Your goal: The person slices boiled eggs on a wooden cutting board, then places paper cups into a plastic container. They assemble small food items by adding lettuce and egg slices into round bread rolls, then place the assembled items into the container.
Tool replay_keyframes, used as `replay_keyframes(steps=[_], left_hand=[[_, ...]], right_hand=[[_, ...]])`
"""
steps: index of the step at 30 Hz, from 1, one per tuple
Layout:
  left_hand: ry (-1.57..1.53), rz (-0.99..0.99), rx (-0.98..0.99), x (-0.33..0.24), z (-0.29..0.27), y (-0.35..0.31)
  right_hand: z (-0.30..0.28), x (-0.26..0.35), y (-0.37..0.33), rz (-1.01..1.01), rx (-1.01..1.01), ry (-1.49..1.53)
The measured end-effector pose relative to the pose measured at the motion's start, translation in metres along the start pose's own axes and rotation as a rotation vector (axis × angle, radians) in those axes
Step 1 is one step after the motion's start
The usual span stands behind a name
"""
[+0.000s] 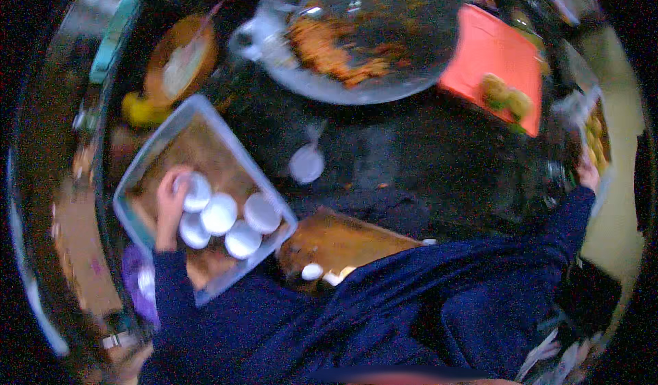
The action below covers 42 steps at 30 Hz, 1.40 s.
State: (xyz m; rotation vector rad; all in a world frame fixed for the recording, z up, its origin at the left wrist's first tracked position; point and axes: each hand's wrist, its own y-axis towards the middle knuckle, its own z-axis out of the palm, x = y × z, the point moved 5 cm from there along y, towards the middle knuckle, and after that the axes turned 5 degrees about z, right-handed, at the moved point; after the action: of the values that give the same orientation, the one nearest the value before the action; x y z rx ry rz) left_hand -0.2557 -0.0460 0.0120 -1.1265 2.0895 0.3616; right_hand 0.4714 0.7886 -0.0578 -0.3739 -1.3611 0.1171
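Observation:
My left hand (170, 198) reaches into a grey rectangular tray (236, 145) on the left. Its fingers curl at the edge of a white round piece (197, 191), cup- or dish-like. Several more such pieces sit close beside it, among them one white round piece (243, 239) at the tray's near side. Blur hides whether they are hollow. Far to the right, my right hand (588, 172) is stretched out beside a clear plastic bag (582, 107) with yellowish pieces in it. Motion smears its fingers, and I cannot tell whether it grips the bag.
A large metal pan (356, 95) with orange-brown food (336, 49) stands ahead. Right of it lies a red-pink tray (490, 45) with round greenish-yellow items (506, 97). A brown bowl (157, 76) is at far left, a white disc (306, 164) mid-surface, a wooden board (343, 237) near me.

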Motion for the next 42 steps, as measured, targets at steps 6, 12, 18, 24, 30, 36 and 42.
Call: replay_keyframes(steps=[6,12,18,24,30,36,42], left_hand=[[-0.026,0.083,0.088,-0.02,-0.001,0.001],[-0.194,0.045,0.087,-0.035,0.001,0.001],[-0.261,0.091,0.237,-0.055,0.01,-0.013],[-0.038,0.523,0.195,-0.073,0.019,-0.019],[-0.095,0.553,0.116,-0.08,-0.017,-0.035],[-0.298,0.355,0.075,-0.052,-0.048,-0.056],[-0.23,0.271,0.108,-0.025,-0.053,-0.063]], right_hand=[[0.014,-0.001,-0.01,-0.037,0.007,-0.114],[0.016,0.018,-0.077,-0.141,0.034,-0.126],[0.054,0.034,-0.209,-0.229,0.15,-0.135],[0.096,0.05,-0.367,-0.276,0.243,-0.119],[0.153,0.022,-0.507,-0.124,0.35,-0.104],[0.192,-0.031,-0.6,0.09,0.483,-0.218],[0.181,-0.11,-0.631,0.412,0.432,-0.08]])
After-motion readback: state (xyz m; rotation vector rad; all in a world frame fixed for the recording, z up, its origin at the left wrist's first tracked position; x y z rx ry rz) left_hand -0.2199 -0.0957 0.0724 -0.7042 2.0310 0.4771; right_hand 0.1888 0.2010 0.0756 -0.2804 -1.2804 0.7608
